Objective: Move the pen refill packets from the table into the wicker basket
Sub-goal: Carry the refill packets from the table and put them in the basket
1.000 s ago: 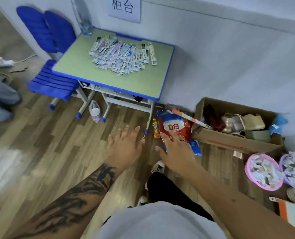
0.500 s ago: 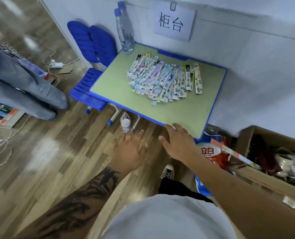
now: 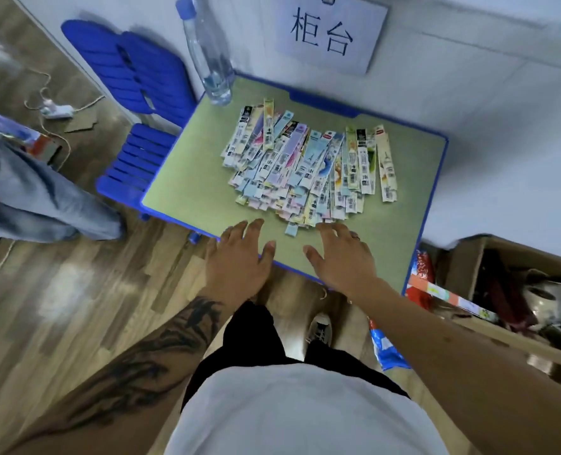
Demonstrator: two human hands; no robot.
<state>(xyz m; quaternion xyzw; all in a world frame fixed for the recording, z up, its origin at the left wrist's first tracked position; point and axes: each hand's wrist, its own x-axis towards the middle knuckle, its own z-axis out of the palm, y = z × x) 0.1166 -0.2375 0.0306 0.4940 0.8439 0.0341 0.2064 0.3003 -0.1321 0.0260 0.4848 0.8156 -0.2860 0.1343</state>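
Both hands now nearer packets (image 3: 308,169); basket unseen.

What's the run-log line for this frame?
stage: reach | left hand: open, empty | right hand: open, empty | packets: piled on table, untouched | basket: not visible
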